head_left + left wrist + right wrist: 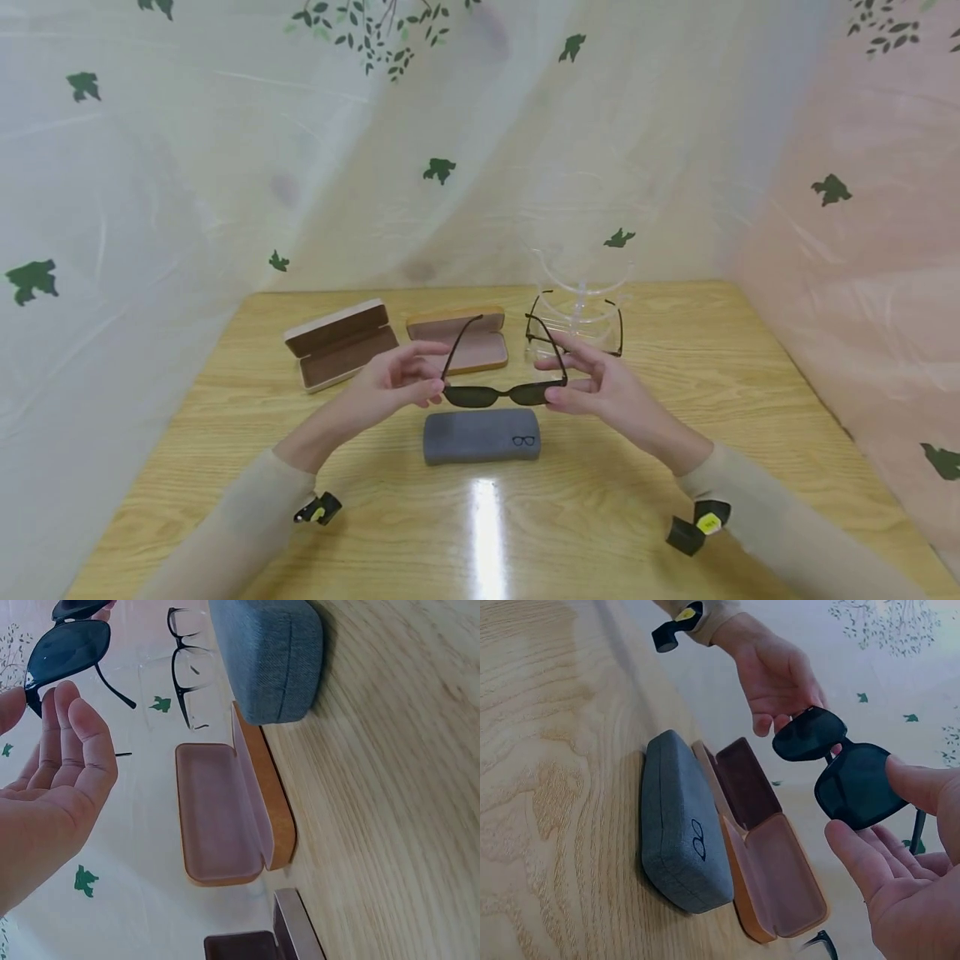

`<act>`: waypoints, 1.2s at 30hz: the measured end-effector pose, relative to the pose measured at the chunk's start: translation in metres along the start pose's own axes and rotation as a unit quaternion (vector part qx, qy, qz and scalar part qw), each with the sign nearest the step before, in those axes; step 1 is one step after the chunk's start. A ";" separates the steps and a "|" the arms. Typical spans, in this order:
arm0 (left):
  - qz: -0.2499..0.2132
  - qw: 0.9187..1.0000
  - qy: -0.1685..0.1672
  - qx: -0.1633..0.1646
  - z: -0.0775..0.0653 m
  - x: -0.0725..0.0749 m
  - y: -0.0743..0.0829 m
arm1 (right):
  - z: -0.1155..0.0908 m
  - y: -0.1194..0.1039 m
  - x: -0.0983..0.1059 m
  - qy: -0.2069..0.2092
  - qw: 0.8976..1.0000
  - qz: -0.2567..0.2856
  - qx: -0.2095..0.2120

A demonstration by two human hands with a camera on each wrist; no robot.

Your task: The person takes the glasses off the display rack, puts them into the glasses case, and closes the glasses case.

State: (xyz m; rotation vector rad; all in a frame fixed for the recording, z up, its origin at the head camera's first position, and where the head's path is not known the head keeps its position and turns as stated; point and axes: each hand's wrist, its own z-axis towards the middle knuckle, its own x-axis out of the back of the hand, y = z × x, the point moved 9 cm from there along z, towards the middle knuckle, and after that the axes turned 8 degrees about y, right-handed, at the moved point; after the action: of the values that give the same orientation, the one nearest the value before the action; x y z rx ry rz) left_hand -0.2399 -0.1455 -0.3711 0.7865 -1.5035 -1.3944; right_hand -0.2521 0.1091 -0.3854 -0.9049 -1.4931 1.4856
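A pale fabric backdrop printed with green birds and leafy sprigs [495,217] hangs behind and beside a light wood-grain table [607,500]. Over the table's middle reach two bare hands in cream sleeves [247,496]. The left hand [393,375] pinches one hinge corner of the dark-lensed, black-framed sunglasses between thumb and fingers; the right hand [600,379] clasps the opposite corner likewise. Toward the far edge, right of centre, stands a clear plastic display stand [581,310]. Near the far left corner a cream hard case with brown lining [347,348] lies open; just beside it, along the far edge, is an open orange-tan case with pink lining [480,346]. A closed blue-grey fabric case [480,437] sits mid-table. The sunglasses [472,397] are held off the table behind that case, arms unfolded toward the far edge. Black-framed clear eyeglasses [179,648] are at the stand; whether it supports them I cannot tell. Smallest is the black glasses emblem [526,441] on the blue-grey case.
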 end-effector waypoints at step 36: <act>0.028 0.998 -0.053 0.018 -0.006 0.002 -0.013 | 0.022 0.018 -0.014 0.002 1.000 0.014 0.018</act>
State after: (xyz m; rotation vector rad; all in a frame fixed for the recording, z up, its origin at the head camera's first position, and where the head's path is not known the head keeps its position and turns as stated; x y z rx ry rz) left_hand -0.2371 -0.1517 -0.3836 0.6962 -1.6244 -1.3895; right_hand -0.2673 0.0881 -0.4039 -0.9089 -1.4519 1.5260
